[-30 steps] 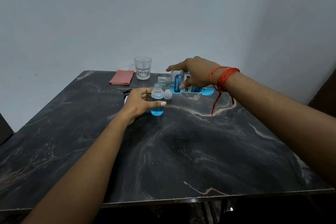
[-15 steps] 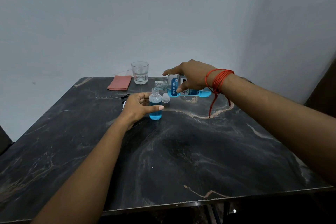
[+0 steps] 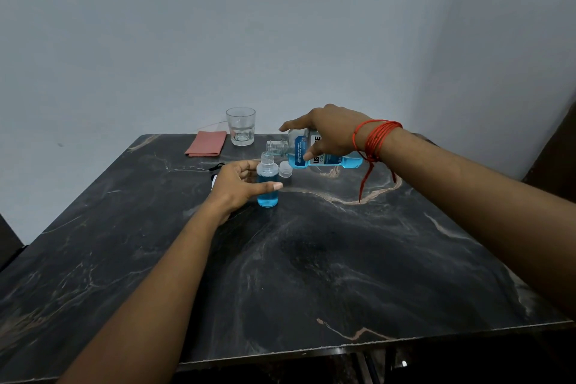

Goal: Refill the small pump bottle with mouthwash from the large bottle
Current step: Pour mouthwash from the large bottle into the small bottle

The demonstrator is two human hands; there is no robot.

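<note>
Small pump bottle (image 3: 267, 184) is stood upright mid-table (image 3: 311, 259), part-filled blue, clasped by left hand (image 3: 236, 188). Loose cap (image 3: 285, 169) is set just behind it. Large bottle (image 3: 325, 156) is gripped sideways by right hand (image 3: 332, 134), neck over its mouth.

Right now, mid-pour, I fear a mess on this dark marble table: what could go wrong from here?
1. The large clear bottle of blue mouthwash, tilted nearly flat in the right hand, has a wider mouth than the narrow neck of the small clear bottle; liquid may miss.
2. The small clear bottle, gripped by the left hand, already looks filled near its shoulder; it could overflow soon.
</note>
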